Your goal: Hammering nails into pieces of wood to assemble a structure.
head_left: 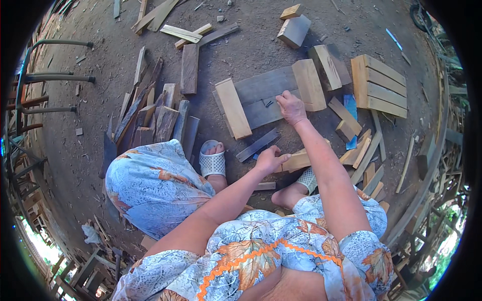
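Note:
My left hand (270, 161) grips the end of a pale wooden board (298, 161) in front of my feet. Fingers curled together, my right hand (291, 108) is over a grey wooden panel (266, 86); anything in its pinch is too small to make out. Beside those fingers, a few small dark pieces, possibly nails (267, 103), lie on the panel. One light block (233, 108) sits across the panel's left end, and another block (309, 85) stands at its right end. A narrow grey strip (257, 144) lies between the panel and my left hand.
A heap of scrap wood (155, 118) is by my left knee. To the right stand a slatted wooden piece (380, 85) and several offcuts (369, 160) near a blue strip (350, 108). Metal legs (55, 78) stick out at the far left. A knife-like tool (394, 39) lies far right.

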`<state>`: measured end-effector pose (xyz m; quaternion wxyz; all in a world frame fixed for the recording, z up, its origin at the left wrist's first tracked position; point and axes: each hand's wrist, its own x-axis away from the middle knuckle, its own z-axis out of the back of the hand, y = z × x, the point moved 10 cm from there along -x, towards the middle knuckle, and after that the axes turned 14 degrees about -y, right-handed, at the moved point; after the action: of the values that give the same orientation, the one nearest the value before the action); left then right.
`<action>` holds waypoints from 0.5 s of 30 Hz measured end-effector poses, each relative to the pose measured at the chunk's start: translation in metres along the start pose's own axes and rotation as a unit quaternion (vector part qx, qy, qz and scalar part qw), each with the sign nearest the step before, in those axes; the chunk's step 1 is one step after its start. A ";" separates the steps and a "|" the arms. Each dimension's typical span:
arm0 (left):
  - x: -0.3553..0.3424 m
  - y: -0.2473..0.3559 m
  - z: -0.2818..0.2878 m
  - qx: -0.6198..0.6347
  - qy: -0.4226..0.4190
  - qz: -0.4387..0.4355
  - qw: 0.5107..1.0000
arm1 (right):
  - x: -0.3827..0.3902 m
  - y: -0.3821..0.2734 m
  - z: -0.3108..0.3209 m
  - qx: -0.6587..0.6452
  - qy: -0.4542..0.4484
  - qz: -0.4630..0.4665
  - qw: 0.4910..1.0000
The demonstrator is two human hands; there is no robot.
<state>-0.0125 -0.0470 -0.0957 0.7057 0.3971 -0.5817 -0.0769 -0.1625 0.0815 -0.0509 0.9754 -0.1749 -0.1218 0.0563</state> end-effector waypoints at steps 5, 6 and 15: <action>0.008 0.015 0.012 -0.008 0.038 -0.017 0.999 | -0.001 -0.018 -0.004 0.117 0.007 0.107 0.987; 0.011 0.018 0.015 -0.026 0.053 -0.011 0.998 | 0.000 -0.026 -0.004 0.135 0.019 0.144 0.980; 0.017 0.041 0.056 0.037 0.199 -0.085 0.976 | -0.021 0.037 -0.007 -0.249 0.009 -0.103 0.963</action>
<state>-0.0708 -0.0551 -0.0558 0.7826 0.4786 -0.3965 -0.0347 -0.1831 0.1103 -0.0751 0.9028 -0.3988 -0.1406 -0.0781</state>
